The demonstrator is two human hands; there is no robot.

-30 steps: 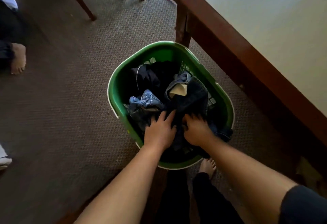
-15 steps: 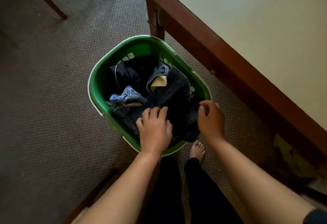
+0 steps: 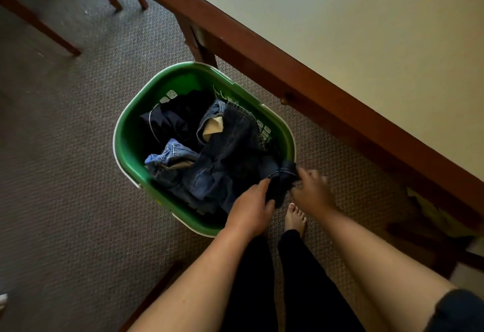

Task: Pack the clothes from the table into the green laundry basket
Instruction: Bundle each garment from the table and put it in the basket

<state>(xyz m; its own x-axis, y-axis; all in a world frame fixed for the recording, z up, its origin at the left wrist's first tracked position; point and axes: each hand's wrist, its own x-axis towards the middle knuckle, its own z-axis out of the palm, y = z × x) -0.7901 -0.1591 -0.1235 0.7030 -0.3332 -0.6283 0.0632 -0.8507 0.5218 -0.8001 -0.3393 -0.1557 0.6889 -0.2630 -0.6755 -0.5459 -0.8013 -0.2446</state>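
A dark denim garment (image 3: 230,158) lies heaped in the green laundry basket (image 3: 131,135) on the carpet (image 3: 65,174), one end draped over the near rim. Both hands gather that end, probably to tuck it inside: the left hand (image 3: 251,210) grips the fabric, and the right hand (image 3: 310,190), blurred, pinches its edge. Lighter jeans (image 3: 170,153) and dark clothing (image 3: 172,119) sit beneath. The visible surface (image 3: 340,30) beside it carries no clothes.

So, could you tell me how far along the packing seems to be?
Mostly done: jeans and dark clothes fill the green laundry basket, and the visible part of the table shows no clothes. In hand: left hand and right hand grip a dark end draped over the rim. Left: tucking it in.
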